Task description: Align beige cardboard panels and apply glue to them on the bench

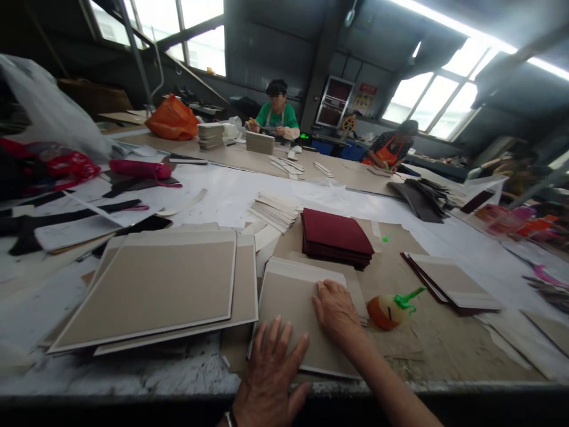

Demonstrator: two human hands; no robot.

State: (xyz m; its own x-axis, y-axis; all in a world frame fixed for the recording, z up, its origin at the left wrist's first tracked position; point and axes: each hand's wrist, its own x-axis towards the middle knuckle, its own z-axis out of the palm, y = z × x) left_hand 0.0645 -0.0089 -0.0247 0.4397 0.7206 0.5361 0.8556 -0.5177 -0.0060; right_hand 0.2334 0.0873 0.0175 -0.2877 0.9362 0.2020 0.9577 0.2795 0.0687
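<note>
A beige board [288, 302] with a paler strip along its far edge lies flat in front of me at the table's near side. My left hand [271, 370] rests on its near left corner, fingers spread and flat. Toward the board's far right part, my right hand [338, 308] presses down with its fingers curled and together. Something small and pale may be under those fingertips; I cannot make it out. Just right of that hand sits a round bottle [384, 312] of orange-brown liquid with a green spout. Behind the board stands a stack of dark red covers [335, 234].
Large beige boards [164, 284] are stacked at left. More boards [453, 281] with dark red edges lie at right. Behind are pale strips [274, 212], a pink pouch [142, 169] and an orange bag [173, 118]. Two people [278, 115] work across the table.
</note>
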